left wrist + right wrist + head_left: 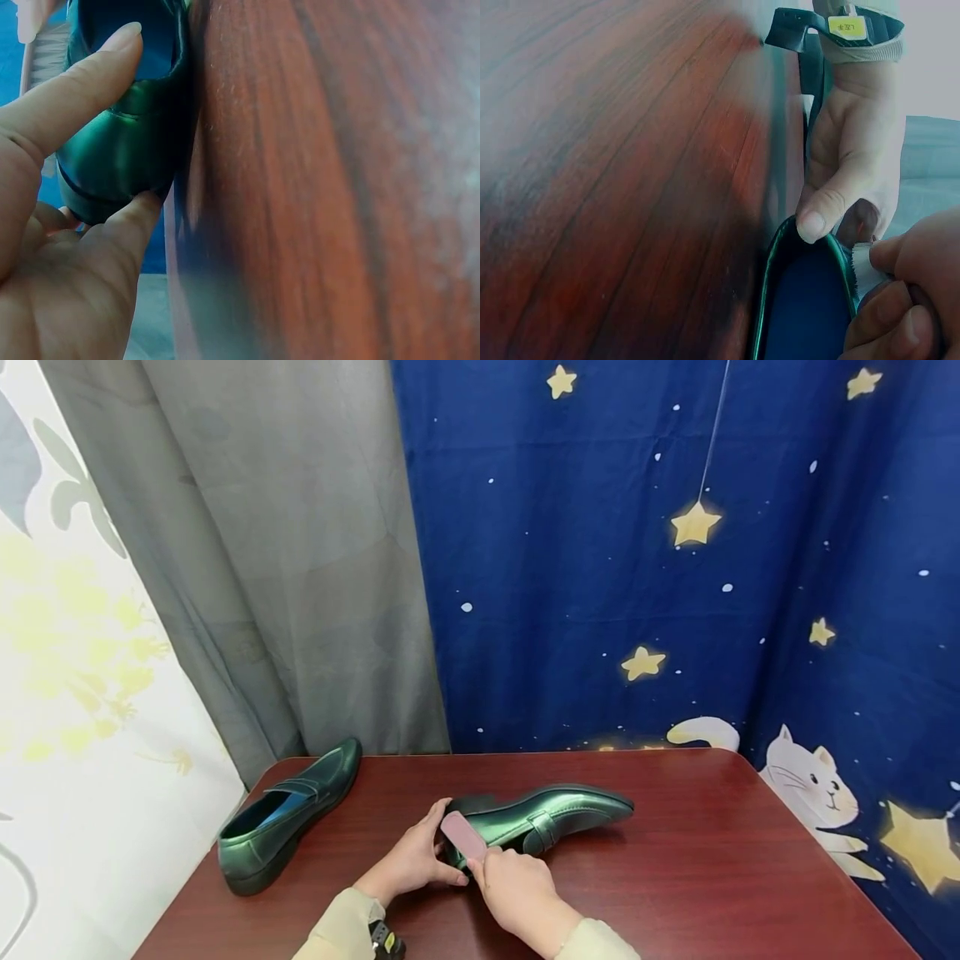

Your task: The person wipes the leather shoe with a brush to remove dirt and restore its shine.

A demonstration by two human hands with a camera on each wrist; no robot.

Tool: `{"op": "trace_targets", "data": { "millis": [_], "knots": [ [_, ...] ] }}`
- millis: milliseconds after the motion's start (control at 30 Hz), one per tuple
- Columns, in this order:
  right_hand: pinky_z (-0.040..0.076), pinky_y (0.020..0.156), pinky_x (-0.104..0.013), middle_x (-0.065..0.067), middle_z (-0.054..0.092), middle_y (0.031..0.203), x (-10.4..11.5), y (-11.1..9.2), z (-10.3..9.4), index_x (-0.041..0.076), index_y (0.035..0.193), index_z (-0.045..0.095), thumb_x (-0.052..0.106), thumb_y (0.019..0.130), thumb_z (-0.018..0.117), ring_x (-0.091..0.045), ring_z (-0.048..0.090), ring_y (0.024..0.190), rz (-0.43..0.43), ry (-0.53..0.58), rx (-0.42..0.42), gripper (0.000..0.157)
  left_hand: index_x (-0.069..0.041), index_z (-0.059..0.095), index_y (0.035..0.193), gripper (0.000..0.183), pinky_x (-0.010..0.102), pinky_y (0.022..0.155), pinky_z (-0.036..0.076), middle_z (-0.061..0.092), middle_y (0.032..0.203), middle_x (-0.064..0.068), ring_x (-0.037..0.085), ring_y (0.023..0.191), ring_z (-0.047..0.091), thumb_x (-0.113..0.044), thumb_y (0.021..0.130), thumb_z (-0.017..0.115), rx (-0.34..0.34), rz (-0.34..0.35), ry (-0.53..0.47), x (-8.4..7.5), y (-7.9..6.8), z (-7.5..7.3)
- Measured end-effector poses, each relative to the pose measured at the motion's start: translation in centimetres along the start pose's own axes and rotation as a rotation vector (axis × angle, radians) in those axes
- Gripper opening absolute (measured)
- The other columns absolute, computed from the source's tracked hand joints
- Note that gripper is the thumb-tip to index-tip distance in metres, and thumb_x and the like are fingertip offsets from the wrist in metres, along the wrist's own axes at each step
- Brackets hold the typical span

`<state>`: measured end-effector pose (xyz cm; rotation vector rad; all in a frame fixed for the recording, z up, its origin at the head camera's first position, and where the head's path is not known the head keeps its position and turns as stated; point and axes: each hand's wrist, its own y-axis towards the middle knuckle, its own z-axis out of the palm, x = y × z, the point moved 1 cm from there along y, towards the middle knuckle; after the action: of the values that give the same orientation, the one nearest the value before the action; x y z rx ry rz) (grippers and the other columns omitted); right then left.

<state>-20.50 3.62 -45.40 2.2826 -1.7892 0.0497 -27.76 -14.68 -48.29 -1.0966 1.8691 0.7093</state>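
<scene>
A shiny green loafer (573, 810) lies on its side on the table, toe to the right, its opening facing me. My left hand (412, 862) grips its heel, with the thumb at the opening's rim and fingers round the back, as the left wrist view shows. In my right hand (522, 893) is a pink-backed brush (464, 836), held against the upward-facing side of the shoe near the heel. White bristles (863, 268) touch or nearly touch that side in the right wrist view. The blue insole (802, 307) shows inside the shoe.
The matching green loafer (288, 814) stands upright at the table's left edge, toe pointing away. The reddish-brown table (712, 860) ends at a grey curtain (337, 568) and a blue star-patterned curtain (562, 568).
</scene>
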Motion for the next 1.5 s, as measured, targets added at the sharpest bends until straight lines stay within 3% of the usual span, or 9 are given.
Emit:
{"op": "trace_targets", "data": {
  "millis": [300,600,1000,1200,1500],
  "knots": [
    [0.045,0.045,-0.039,-0.005,0.060,0.062,0.5,-0.2,0.2,0.012,0.075,0.059,0.047,0.102,0.052,-0.022,0.061,0.053,-0.029,-0.032,-0.051,0.044,0.002,0.018,0.158,0.125,0.044,0.100,0.052,0.021,0.163,0.029,0.038,0.137,0.048,-0.022,0.064,0.098,-0.012,0.017,0.103,0.1,0.0,-0.3],
    [0.047,0.047,-0.041,-0.007,0.062,0.066,0.1,-0.1,-0.3,0.010,0.082,0.064,0.051,0.102,0.050,-0.024,0.062,0.056,0.002,-0.030,0.014,0.048,0.001,0.013,0.160,0.126,0.047,0.105,0.048,0.008,0.165,0.031,0.042,0.147,0.034,-0.017,0.066,0.096,0.013,-0.013,0.031,0.0,-0.1,-0.2],
    [0.047,0.048,-0.042,-0.007,0.063,0.066,-0.9,-0.3,-1.5,0.010,0.079,0.064,0.051,0.101,0.052,-0.025,0.061,0.056,0.051,-0.028,-0.003,0.047,0.002,0.013,0.160,0.124,0.051,0.105,0.047,0.003,0.165,0.033,0.046,0.151,0.020,-0.009,0.067,0.095,0.014,-0.012,-0.017,0.2,0.0,0.0],
    [0.048,0.049,-0.044,-0.009,0.063,0.066,-1.7,-0.5,-1.9,0.011,0.076,0.064,0.051,0.100,0.055,-0.027,0.062,0.056,0.065,-0.045,-0.062,0.048,0.002,0.014,0.159,0.124,0.051,0.106,0.046,0.009,0.166,0.030,0.043,0.150,0.025,-0.008,0.066,0.095,0.016,0.004,-0.031,0.4,0.2,0.1],
    [0.047,0.048,-0.044,-0.006,0.063,0.065,-3.1,-0.1,-3.1,0.014,0.071,0.064,0.050,0.099,0.057,-0.026,0.062,0.057,0.114,-0.031,-0.030,0.046,0.003,0.015,0.158,0.123,0.052,0.106,0.045,0.008,0.165,0.032,0.045,0.151,0.021,-0.008,0.066,0.095,0.012,0.004,-0.029,0.3,0.0,0.1]
  ]
}}
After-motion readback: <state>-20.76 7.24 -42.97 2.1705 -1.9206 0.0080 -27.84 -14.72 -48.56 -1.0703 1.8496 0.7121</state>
